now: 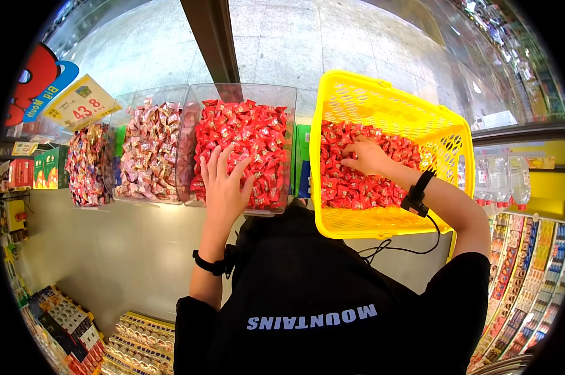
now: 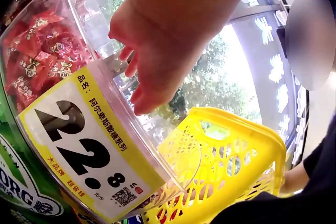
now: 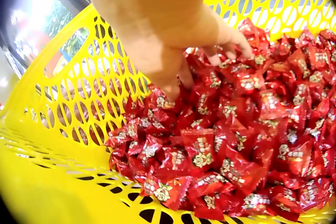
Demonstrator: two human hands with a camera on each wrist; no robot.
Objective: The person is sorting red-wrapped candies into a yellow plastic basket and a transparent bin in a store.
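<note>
Released and fingers apart, the left hand is over a clear bin heaped with red sweets — whether its fingertips touch them I cannot tell. The right hand reaches into a yellow basket, its fingertips sunk among the wrapped sweets there; the sweets hide what those fingers do, so whether they grasp any cannot be told. In the left wrist view the price tag on the bin's front hides much of the contents, and the basket's lower part is cut off; the small print on the wrappers is hard to read. Both forearms extend forward from a black shirt, the left nearly straight ahead with palm down, the right bent at the elbow and angled inward across the basket's rim. A black strap circles the left wrist; on the right, a strapped device trails a cable. Bin and basket stand near each other, with a second bin of paler sweets to the left. Below lies a smooth, shiny floor; ahead, a dark post crosses pale paving — and packed shelves line the right.
</note>
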